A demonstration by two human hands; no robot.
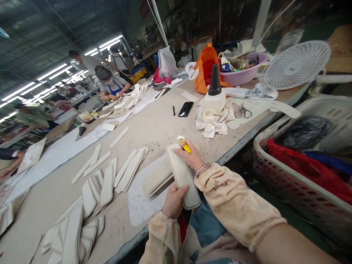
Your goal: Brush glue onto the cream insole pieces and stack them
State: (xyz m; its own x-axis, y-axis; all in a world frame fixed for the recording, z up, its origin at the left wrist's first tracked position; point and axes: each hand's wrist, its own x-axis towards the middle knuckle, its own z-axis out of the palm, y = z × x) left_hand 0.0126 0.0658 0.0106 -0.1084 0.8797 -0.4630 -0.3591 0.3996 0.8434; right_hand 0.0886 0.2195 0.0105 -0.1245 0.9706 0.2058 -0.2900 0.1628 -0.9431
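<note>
My left hand (174, 200) grips the lower part of a long, off-white flat piece (183, 178) with rounded ends, thumb on its face. My right hand (192, 156) is closed around a small yellow-handled tool (185, 146) with a whitish tip; its kind is not clear. The thumb of that hand lies at the upper end of the piece. Just left of the held piece, a stack of similar pieces (158, 176) rests on a white sheet (137, 205). More piles of off-white strips (132, 167) lie farther left on the table.
A black phone (185, 109), a bottle with a black cone cap (214, 99), scissors (243, 112) and a white fan (297, 66) stand or lie beyond my hands. An orange bag (205, 69) is behind them. A white basket (302, 176) borders the table's right edge. Co-workers sit across.
</note>
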